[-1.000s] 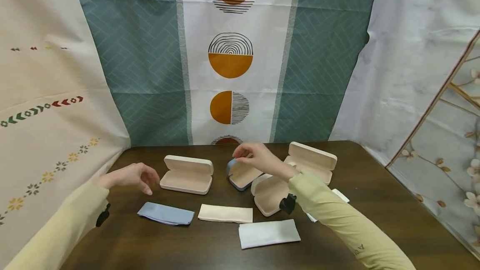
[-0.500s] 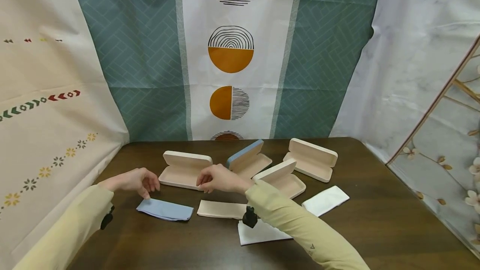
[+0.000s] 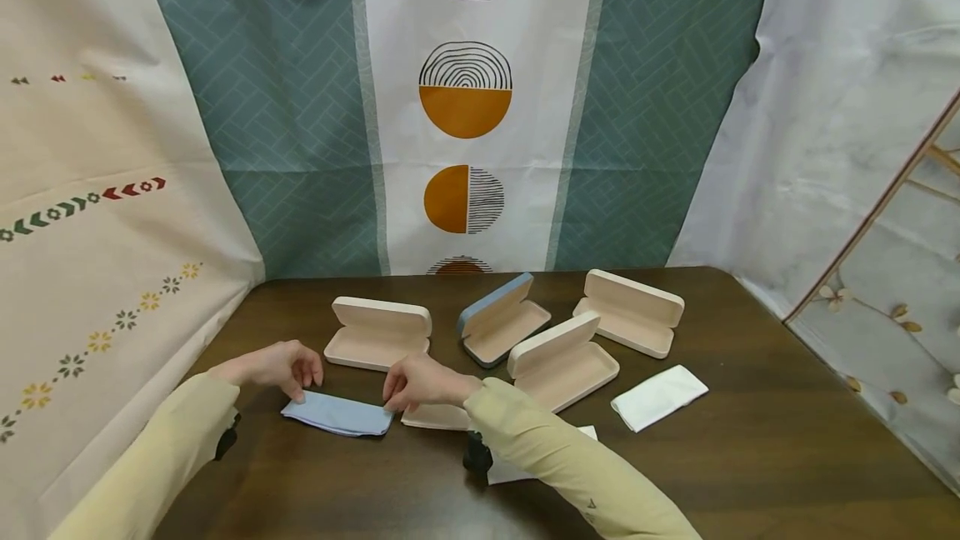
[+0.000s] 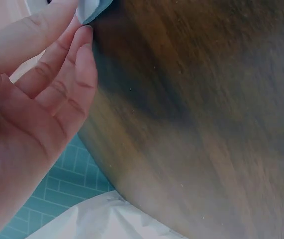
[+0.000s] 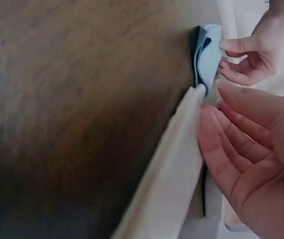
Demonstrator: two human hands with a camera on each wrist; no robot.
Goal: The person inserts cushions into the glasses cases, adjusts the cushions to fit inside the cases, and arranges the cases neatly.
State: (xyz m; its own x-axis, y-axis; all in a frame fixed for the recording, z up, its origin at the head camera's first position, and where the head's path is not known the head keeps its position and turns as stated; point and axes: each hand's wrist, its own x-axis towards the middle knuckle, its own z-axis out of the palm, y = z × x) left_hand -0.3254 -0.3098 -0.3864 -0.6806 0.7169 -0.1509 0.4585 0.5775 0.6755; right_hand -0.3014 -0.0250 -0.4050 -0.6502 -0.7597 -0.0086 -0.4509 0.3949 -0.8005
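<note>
- Step in hand, as I judge it: taking the blue cloth (image 3: pixel 339 415) by its two ends. It lies folded on the counter (image 3: pixel 787 440), between the grips.
- Left grip (image 3: pixel 281 365): narrow, fingertips at the cloth's near end; I cannot tell whether they pinch it.
- Right grip (image 3: pixel 423 380): narrow, with a small gap between thumb and forefinger, just beside the other end.
- The next move likely calls for a light, even pinch at both ends, the right grip avoiding the cream cloth (image 3: pixel 435 417) just beside it.
- Cloths: four; one blue, one cream, two white (image 3: pixel 660 397), right of the right grip.
- Cases: four, all open, beyond or right of the grips; one blue (image 3: pixel 498 336), three pale (image 3: pixel 573 373).
</note>
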